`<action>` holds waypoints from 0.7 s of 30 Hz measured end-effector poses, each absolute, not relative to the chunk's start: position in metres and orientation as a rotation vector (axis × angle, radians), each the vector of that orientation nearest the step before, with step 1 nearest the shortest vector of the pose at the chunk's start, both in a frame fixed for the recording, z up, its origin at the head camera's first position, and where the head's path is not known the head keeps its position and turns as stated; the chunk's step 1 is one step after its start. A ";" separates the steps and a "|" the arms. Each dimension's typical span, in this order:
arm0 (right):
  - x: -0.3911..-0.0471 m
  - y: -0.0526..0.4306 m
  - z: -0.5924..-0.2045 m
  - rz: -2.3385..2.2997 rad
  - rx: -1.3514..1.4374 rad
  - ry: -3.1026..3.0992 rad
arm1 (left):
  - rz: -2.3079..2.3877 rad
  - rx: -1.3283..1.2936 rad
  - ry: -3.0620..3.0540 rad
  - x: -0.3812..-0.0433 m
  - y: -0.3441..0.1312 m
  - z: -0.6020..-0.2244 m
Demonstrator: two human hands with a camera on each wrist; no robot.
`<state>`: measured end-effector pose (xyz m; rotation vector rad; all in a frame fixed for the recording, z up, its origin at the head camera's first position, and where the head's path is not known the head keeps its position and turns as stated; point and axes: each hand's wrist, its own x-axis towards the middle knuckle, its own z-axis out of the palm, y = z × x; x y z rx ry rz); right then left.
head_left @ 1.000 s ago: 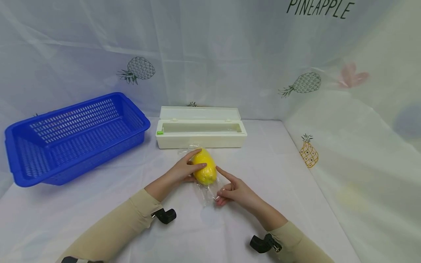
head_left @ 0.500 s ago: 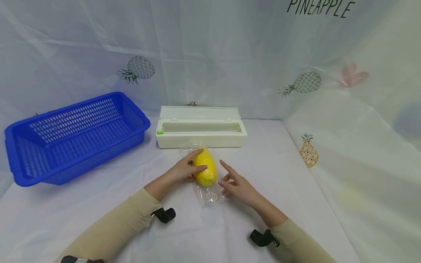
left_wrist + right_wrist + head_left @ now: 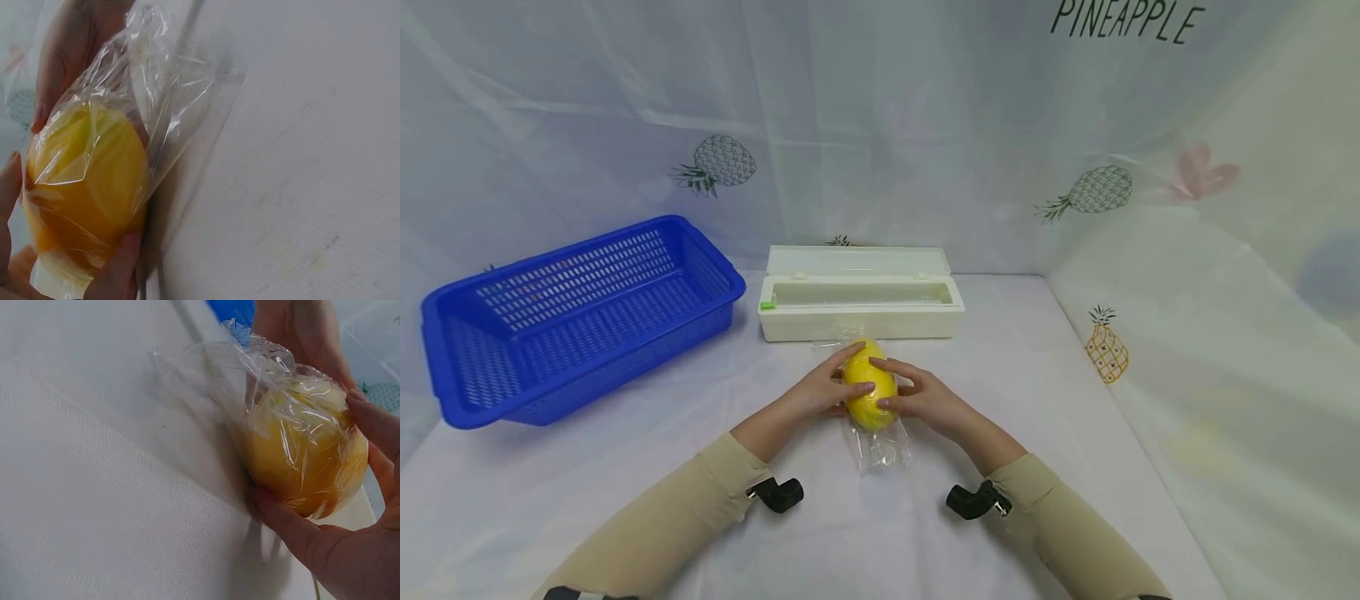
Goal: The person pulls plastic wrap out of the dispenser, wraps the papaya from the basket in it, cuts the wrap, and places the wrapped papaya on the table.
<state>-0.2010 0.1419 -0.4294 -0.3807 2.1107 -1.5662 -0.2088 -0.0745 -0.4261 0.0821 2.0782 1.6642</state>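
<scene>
A yellow oval fruit, perhaps a mango, lies near the middle of the table in clear plastic film. My left hand grips it from the left, the thumb across its near side. From the right my right hand holds it too, with fingers and thumb curved against its side. In the left wrist view, loose film sticks out past the greenish end of the fruit. The right wrist view has the wrapped fruit between both hands, with crumpled film trailing off it. Its underside is hidden.
Just behind the hands stands a long white box with its lid raised and a green piece at its left end. A blue plastic basket sits at the back left. Cloth printed with pineapples hangs behind and at the right.
My right hand has let go of the film at the near end, drawn back, then moved up and left to hold the fruit's right side. My left hand has kept its grip.
</scene>
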 end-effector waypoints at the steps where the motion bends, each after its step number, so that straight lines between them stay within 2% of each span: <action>1: -0.201 0.142 -0.430 -1.579 -0.365 2.099 | 1.676 0.080 2.074 -0.208 -0.075 -0.426; 12: -0.203 0.133 -0.425 -1.688 -0.239 1.981 | 1.698 -0.141 1.970 -0.172 -0.086 -0.432; 21: -0.204 0.134 -0.423 -1.743 -0.178 1.944 | 1.749 -0.149 1.740 -0.149 -0.077 -0.440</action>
